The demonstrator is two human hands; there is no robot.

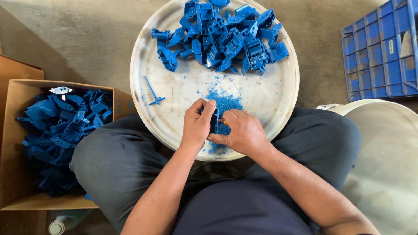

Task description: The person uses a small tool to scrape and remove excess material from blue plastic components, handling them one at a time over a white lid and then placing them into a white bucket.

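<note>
Both forearms angle inward over the lap; the left hand point(198, 124) curls round a small blue plastic part point(215, 122), thumb up; the right hand point(244, 132) pinches it from the other side, above blue shavings point(224, 104) on the round white tray point(143, 87); a pile of blue parts point(222, 35) lies farther back.

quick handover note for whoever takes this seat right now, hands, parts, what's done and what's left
Left hand: gripping a blue plastic part over the near edge of the round white tray.
Right hand: closed against the same part; whether it holds a tool is hidden.
Blue shavings lie on the tray just beyond the hands.
Left: pile of blue parts at the tray's far side.
Seemingly done: similar blue parts fill the cardboard box on the left-hand side.
A loose blue strip lies on the tray.
</note>
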